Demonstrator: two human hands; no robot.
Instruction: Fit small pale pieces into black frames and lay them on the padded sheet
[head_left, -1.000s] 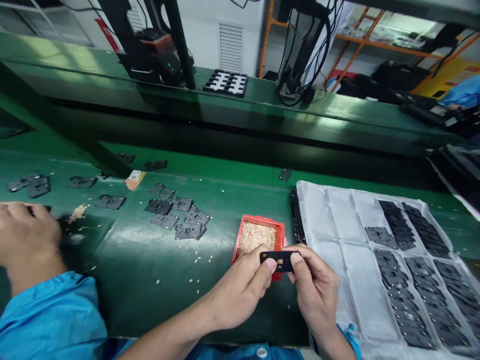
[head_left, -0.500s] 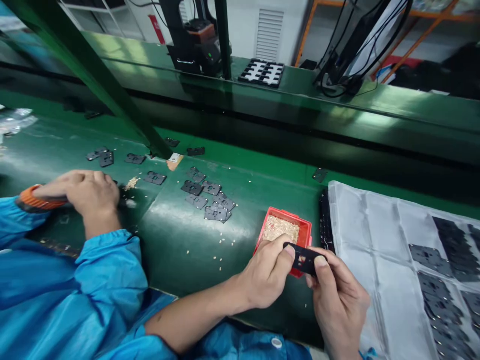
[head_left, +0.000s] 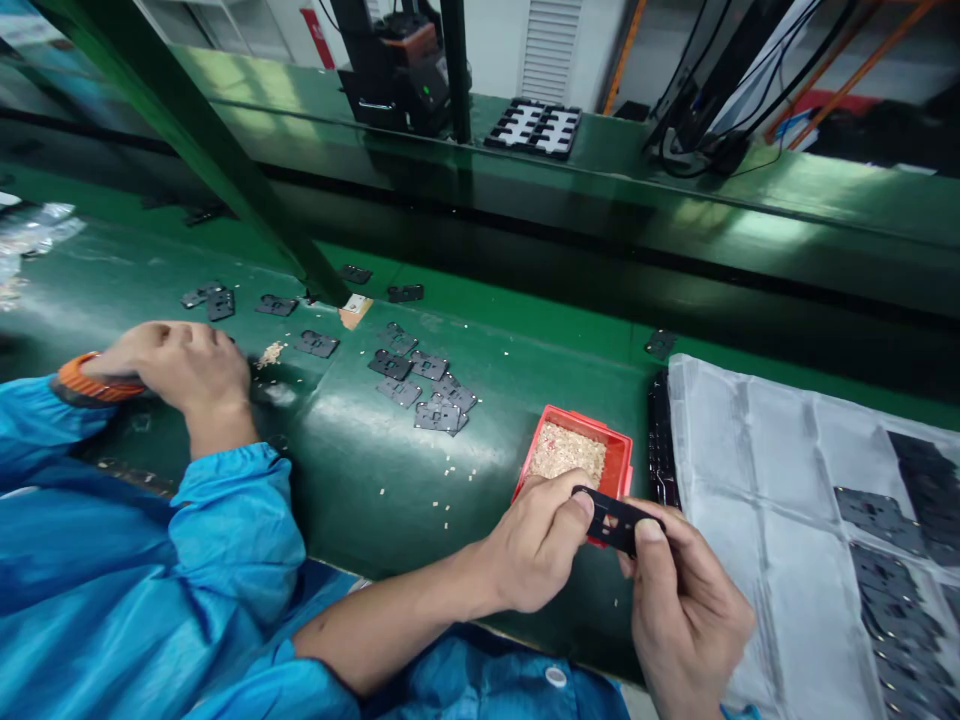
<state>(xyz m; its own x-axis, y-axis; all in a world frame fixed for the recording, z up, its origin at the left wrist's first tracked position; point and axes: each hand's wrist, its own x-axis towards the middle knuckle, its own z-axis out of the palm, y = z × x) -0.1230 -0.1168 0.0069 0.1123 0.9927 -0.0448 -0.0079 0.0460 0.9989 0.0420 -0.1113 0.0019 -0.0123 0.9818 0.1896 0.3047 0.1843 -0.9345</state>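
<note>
Between my two hands is a black plate (head_left: 616, 520) with small cutouts. My left hand (head_left: 541, 540) pinches its left end between thumb and fingers. The right end is gripped by my right hand (head_left: 681, 590), thumb on top. Just behind the plate stands a red bin (head_left: 624, 462) with many small pale pieces (head_left: 568, 450) in it, partly hidden by my left hand. Several black plates (head_left: 439, 413) lie loosely on the green table (head_left: 352, 480) to the left of the bin, with a few pale pieces scattered near them.
A white divided tray (head_left: 787, 520) with stacked black plates (head_left: 892, 600) is at the right. A co-worker's hands (head_left: 199, 375) and blue sleeves (head_left: 225, 520) are at the left. A green post (head_left: 225, 190) slants down to the table; a black-and-white tray (head_left: 534, 128) sits on the shelf behind.
The whole view has shifted slightly. Both my hands keep hold of the same black plate, with almost no change in grip. The co-worker's hands stay close together at the left.
</note>
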